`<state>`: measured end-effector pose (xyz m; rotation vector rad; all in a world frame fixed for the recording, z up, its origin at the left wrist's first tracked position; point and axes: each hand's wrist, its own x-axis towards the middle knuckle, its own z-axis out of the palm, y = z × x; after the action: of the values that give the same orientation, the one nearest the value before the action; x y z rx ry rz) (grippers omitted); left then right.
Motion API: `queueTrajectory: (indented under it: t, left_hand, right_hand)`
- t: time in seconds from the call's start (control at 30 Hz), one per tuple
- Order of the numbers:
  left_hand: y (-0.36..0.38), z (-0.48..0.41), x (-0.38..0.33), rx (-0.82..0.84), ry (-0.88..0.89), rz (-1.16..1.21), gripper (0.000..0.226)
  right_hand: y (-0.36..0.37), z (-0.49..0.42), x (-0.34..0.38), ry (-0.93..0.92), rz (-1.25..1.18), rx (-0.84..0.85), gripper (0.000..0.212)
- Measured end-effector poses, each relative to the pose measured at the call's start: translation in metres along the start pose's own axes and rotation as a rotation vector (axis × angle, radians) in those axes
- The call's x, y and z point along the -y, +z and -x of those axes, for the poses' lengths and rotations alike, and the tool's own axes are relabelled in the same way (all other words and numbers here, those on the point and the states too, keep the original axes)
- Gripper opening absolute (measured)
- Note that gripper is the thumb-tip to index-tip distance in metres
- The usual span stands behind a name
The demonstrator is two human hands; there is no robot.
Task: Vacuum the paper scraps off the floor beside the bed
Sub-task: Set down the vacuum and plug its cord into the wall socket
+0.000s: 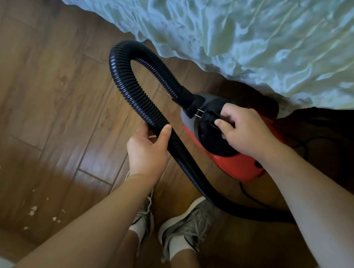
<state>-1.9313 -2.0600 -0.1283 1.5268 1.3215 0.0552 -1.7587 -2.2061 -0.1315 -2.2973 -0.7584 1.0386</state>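
Underfoot, the floor (43,96) is brown wood-look plank, glossy in places; the bed (260,33) runs across the top of the view, covered by a crumpled pale blue-green bedspread whose edge hangs down to the floor.

One vacuum (234,165), a small canister with a red shell and a grey-and-black top, sits on the floor just beside the bed; one black ribbed hose (130,93) leaves its front, loops up towards the bed edge, comes back through my grip and trails off to the right behind the canister; one thin black cord (250,197) lies on the floor by the red shell.

My left hand (147,150) grips the hose, thumb curled over the top and fingers underneath; my right hand (244,132) holds the black handle (212,115) on top of the vacuum, fingers curled round it.

The paper scraps (32,210) lie scattered on the floor at the lower left, well apart from the vacuum; I count roughly a dozen small white bits, some too tiny to be sure of.

My two grey shoes (190,221), worn with white socks, stand between the scraps and the canister.

A dark mark on the red shell by my right forearm is too blurred to read.
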Motion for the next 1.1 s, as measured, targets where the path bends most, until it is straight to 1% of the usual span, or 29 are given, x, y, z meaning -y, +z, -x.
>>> queueTrajectory:
  t: [0.13,0.27,0.4,0.53,0.67,0.8,0.97,1.1]
  left_hand:
    - [0.006,0.001,0.007,-0.023,0.023,-0.03,0.008]
    - [0.012,0.009,0.013,-0.038,0.012,-0.016,0.006]
    - [0.015,0.02,0.013,-0.016,0.012,-0.001,0.006]
    - [0.015,0.029,0.013,0.0,0.006,0.004,0.017]
    - [0.01,0.037,0.015,0.021,0.007,-0.007,0.02]
    - [0.007,0.042,0.013,0.033,-0.006,-0.014,0.02]
    - [0.002,0.047,0.008,0.042,-0.005,-0.037,0.019]
    - [-0.004,0.051,0.002,0.054,-0.013,-0.049,0.02]
  right_hand:
    - [-0.003,-0.005,-0.005,-0.026,0.016,-0.001,0.02]
    - [-0.008,-0.002,-0.008,-0.037,0.012,0.015,0.018]
    - [-0.015,0.002,-0.012,-0.016,-0.012,0.03,0.016]
    - [-0.017,0.006,-0.013,-0.01,-0.017,0.05,0.015]
    - [-0.018,0.009,-0.014,0.003,-0.006,0.045,0.011]
    - [-0.017,0.01,-0.011,-0.007,0.053,0.019,0.016]
    - [-0.014,0.013,-0.005,-0.015,0.218,-0.042,0.026]
    - [-0.012,0.017,0.0,0.001,0.31,-0.066,0.026]
